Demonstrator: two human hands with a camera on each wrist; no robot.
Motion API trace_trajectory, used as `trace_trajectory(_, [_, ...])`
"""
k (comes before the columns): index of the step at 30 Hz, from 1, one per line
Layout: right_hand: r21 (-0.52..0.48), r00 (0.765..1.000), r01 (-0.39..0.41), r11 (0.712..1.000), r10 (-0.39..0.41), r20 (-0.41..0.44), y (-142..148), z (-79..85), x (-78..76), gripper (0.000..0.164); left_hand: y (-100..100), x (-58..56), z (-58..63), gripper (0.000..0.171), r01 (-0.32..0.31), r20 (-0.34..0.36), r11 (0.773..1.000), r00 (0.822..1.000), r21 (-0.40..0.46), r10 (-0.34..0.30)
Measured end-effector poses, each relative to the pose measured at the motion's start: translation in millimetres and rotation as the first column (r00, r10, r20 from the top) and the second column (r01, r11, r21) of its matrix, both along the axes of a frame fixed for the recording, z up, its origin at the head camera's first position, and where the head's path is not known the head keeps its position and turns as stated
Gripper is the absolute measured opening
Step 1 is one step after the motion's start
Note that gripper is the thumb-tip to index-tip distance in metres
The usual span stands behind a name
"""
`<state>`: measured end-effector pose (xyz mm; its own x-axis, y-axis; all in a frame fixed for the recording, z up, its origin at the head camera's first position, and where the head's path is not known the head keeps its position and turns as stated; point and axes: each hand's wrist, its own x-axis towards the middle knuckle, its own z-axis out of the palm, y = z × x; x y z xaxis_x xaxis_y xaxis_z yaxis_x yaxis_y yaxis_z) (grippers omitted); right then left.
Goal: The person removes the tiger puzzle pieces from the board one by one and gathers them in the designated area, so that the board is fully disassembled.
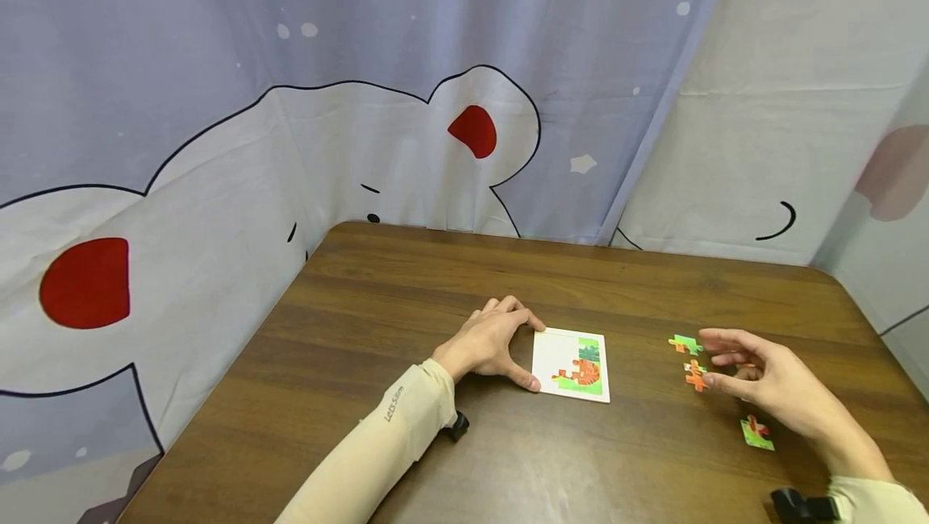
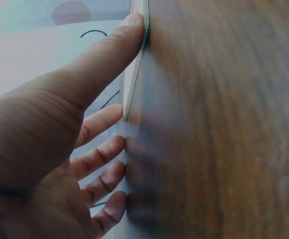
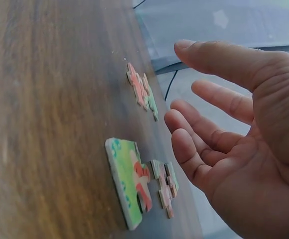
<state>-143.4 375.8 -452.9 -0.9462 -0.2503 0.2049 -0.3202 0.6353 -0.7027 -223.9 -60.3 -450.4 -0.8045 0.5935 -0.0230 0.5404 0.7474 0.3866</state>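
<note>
A small square puzzle board (image 1: 555,347) with a white base lies on the table, with joined green and orange pieces (image 1: 586,375) along its right and lower parts. My left hand (image 1: 497,343) holds the board's left side, thumb at the near corner and index finger at the far one; the other fingertips rest by the tabletop. Over the loose pieces hovers my right hand (image 1: 762,371), fingers loosely bent and nothing between them. Near its fingertips lie a green-and-orange puzzle piece (image 1: 685,344) and an orange one (image 1: 695,377). A green piece with red (image 1: 757,433) lies closer to me.
Everything lies on a brown wood-grain table (image 1: 406,282). A patterned curtain (image 1: 392,153) hangs behind its far edge and along the sides. In the right wrist view, another pinkish piece (image 3: 164,186) lies beside the green one.
</note>
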Motion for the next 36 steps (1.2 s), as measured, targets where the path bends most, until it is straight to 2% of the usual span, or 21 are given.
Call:
trace_trajectory(9, [-0.096, 0.999, -0.017, 0.995, 0.021, 0.047, -16, 11.3, -1.2, 0.059, 1, 0.0, 0.5, 0.091, -0.001, 0.003, 1.0, 1.0, -0.004, 0.001])
trace_trajectory(16, [-0.128, 0.994, -0.095, 0.987, 0.1, 0.04, -38, 25.6, -7.9, 0.059, 1, -0.1, -0.1, 0.092, -0.001, 0.006, 1.0, 1.0, -0.007, 0.001])
trace_trajectory(22, [-0.182, 0.988, -0.13, 0.975, 0.143, 0.061, -62, 31.0, -16.4, 0.063, 0, -0.4, -0.8, 0.093, 0.0, 0.011, 1.0, 1.0, -0.011, 0.001])
trace_trajectory(27, [-0.232, 0.981, -0.16, 0.96, 0.181, 0.074, -84, 31.4, -22.7, 0.064, 0, -1.0, -2.2, 0.092, 0.001, 0.014, 1.0, 1.0, -0.006, 0.0])
trace_trajectory(33, [-0.342, 0.969, -0.198, 0.919, 0.237, 0.075, -107, 24.5, -30.8, 0.067, -1, -1.5, -2.4, 0.093, 0.0, 0.007, 1.0, 1.0, -0.006, 0.0])
trace_trajectory(36, [-0.362, 0.961, -0.214, 0.907, 0.262, 0.09, -117, 18.8, -32.4, 0.068, -1, -1.6, -2.2, 0.093, 0.0, 0.003, 1.0, 1.0, -0.009, 0.0])
